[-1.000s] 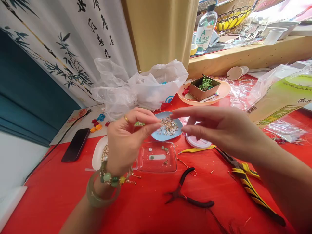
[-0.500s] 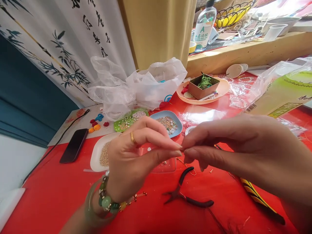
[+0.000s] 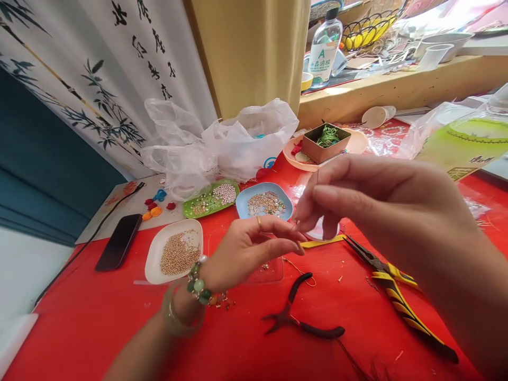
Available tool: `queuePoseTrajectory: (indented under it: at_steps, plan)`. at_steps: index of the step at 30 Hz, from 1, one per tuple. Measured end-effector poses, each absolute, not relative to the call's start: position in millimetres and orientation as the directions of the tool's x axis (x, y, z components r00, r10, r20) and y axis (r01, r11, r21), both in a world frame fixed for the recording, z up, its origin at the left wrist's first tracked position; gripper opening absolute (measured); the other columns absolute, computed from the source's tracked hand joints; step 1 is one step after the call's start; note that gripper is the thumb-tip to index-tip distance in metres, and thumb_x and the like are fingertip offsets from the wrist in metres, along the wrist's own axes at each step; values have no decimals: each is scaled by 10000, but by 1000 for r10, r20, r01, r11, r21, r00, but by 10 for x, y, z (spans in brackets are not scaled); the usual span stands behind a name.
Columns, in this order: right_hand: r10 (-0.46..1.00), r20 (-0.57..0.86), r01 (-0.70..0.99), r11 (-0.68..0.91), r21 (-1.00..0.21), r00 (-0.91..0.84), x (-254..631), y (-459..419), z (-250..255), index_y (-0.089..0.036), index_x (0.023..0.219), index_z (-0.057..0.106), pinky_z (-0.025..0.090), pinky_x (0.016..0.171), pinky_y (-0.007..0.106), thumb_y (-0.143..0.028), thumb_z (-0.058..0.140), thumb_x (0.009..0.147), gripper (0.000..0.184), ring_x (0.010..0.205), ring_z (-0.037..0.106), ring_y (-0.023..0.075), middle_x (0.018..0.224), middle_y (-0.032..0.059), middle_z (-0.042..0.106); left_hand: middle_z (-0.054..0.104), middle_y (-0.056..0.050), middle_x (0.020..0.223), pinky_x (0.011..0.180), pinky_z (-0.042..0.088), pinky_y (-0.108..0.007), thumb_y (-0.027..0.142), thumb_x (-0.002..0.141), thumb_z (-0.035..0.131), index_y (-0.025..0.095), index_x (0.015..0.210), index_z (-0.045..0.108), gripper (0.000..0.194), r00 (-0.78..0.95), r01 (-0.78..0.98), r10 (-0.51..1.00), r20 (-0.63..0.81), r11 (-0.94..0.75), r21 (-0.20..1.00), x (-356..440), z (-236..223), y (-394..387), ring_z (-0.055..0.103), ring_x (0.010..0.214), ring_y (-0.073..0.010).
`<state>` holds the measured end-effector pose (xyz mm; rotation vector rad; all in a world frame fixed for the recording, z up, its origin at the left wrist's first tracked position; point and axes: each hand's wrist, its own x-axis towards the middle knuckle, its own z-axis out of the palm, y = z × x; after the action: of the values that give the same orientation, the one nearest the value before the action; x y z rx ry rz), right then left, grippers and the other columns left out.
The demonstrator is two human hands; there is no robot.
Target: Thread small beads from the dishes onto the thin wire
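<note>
— Across the red surface (image 3: pixel 119 328), what is the room like?

— Behind its far left corner hangs a white curtain (image 3: pixel 99 79) printed with bamboo and script, a tan drape (image 3: pixel 250 53) beside it. A wooden ledge (image 3: pixel 397 87) runs past the far right edge and carries a clear bottle (image 3: pixel 323 50) and a wire basket (image 3: pixel 367 32).

— Containers?

— Near the left edge, a white dish (image 3: pixel 153 262) of gold beads. Beyond it, a green tray (image 3: pixel 190 203) with pearls and a blue dish (image 3: pixel 242 198) of mixed gold findings. A clear lid (image 3: pixel 273 270) lies under the left hand. Toward the far edge, a peach plate (image 3: pixel 293 159) bears a metal tin (image 3: pixel 317 151) of green thread, with crumpled plastic bags (image 3: pixel 222 143) to its left.

— Hands?

— Left hand (image 3: pixel 248 251) pinches thumb to forefinger, fingers narrow. Right hand (image 3: pixel 381 203) pinches likewise, fingers narrow, its tips just beside the left's, above the middle of the surface. A thin gold pin (image 3: pixel 317 177) stands up from the right-hand pinch; what the left grips is too small to tell.

— Tools?

— Dark pliers (image 3: pixel 301 323) toward the near edge, striped yellow pliers (image 3: pixel 397 296) to the right, a phone (image 3: pixel 118 242) at the left edge.
</note>
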<state>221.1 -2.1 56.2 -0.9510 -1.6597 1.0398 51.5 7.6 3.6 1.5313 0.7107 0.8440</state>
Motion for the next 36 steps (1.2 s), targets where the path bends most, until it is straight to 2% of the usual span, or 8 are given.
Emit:
queuePoseTrajectory:
  at_steps: [3, 5, 8, 14, 22, 36]
  plan:
    - [938, 323, 73, 333, -940, -121, 2235, 32, 527, -145, 691, 592, 469, 477, 156, -196, 558, 777, 106, 560, 595, 75, 627, 1, 628, 674, -47, 717, 631, 518, -277, 227, 695, 633, 173, 724, 640, 62, 479, 87, 877, 50, -103, 991, 520, -66, 183, 629, 682, -155]
    - [937, 348, 25, 349, -937, -40, 2248, 66, 497, -138, 711, 591, 464, 487, 163, -210, 566, 777, 101, 571, 594, 78, 632, 1, 622, 670, -52, 694, 583, 511, -263, 250, 678, 641, 155, 692, 641, 96, 420, 193, 907, -20, -68, 979, 514, -154, 264, 618, 647, -150]
    - [930, 367, -29, 367, -930, 15, 2263, 99, 459, -132, 735, 596, 452, 468, 166, -221, 581, 767, 96, 581, 601, 88, 650, 5, 626, 675, -70, 763, 594, 515, -261, 248, 683, 619, 130, 731, 645, 130, 354, 309, 924, -141, 26, 951, 500, -291, 364, 620, 679, -152]
    - [934, 356, -53, 354, -934, -28, 2264, 110, 446, -127, 733, 600, 452, 460, 163, -244, 587, 767, 123, 564, 596, 83, 660, 9, 629, 674, -74, 851, 634, 515, -257, 225, 703, 585, 119, 777, 642, 141, 353, 400, 914, -200, 46, 915, 481, -436, 426, 621, 692, -134]
    - [933, 352, -60, 348, -935, -74, 2252, 109, 430, -142, 733, 605, 451, 469, 152, -228, 570, 780, 104, 560, 592, 67, 672, 3, 622, 681, -59, 754, 646, 486, -260, 219, 712, 565, 125, 754, 656, 137, 386, 525, 902, -191, -45, 850, 463, -419, 429, 611, 660, -138]
    - [938, 331, -48, 327, -944, -102, 2234, 108, 422, -149, 728, 600, 482, 467, 131, -209, 568, 781, 87, 536, 593, 63, 639, 3, 623, 671, -45, 754, 596, 449, -243, 235, 670, 610, 132, 782, 667, 162, 419, 555, 883, -213, -63, 830, 430, -366, 437, 560, 580, -102]
